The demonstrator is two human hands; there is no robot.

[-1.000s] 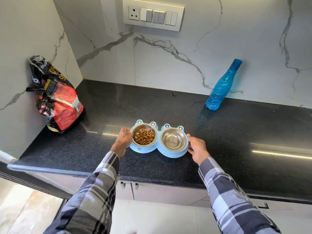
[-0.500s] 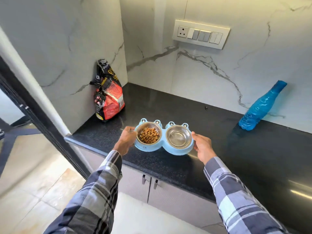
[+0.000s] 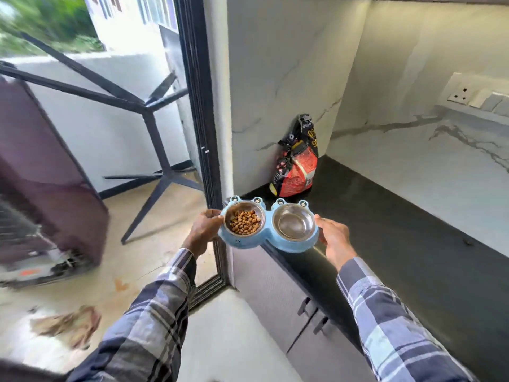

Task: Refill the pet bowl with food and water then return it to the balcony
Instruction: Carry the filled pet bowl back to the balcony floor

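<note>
The blue pet bowl [image 3: 268, 238] is held level, clear of the black tabletop [image 3: 399, 244] at its corner, beside the balcony doorway. The left hand [image 3: 202, 234] and right hand [image 3: 334, 241] each grip 1 end, so the kibble [image 3: 245, 222] stays in its cup; the other cup probably holds water, hard to confirm.
</note>
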